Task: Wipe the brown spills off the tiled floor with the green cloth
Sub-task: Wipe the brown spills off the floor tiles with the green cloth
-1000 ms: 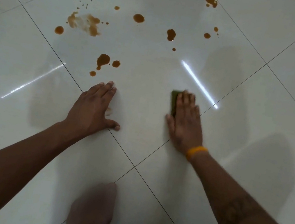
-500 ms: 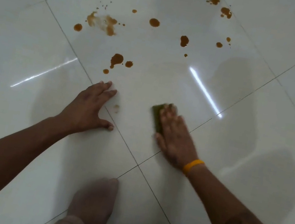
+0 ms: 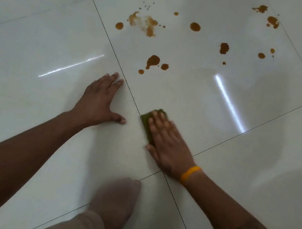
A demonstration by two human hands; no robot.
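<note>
Hands lie flat on the glossy white tiled floor (image 3: pixel 38 38), well apart from each other. We see the left hand (image 3: pixel 99 101) with fingers straight and splayed, palm down, holding nothing, just left of a dark grout line. We see the right hand (image 3: pixel 165 143), with an orange wristband (image 3: pixel 189 174), pressing straight fingers onto the green cloth (image 3: pixel 147 123); the cloth shows only at its left and far edges, so we cannot tell its full outline. Brown spills (image 3: pixel 152 61) lie farther ahead on the same tile, apart from the cloth, with a smeared patch (image 3: pixel 144 23) and scattered drops (image 3: pixel 224 47) beyond. A socked foot (image 3: pixel 116 201) rests near the bottom edge.
</note>
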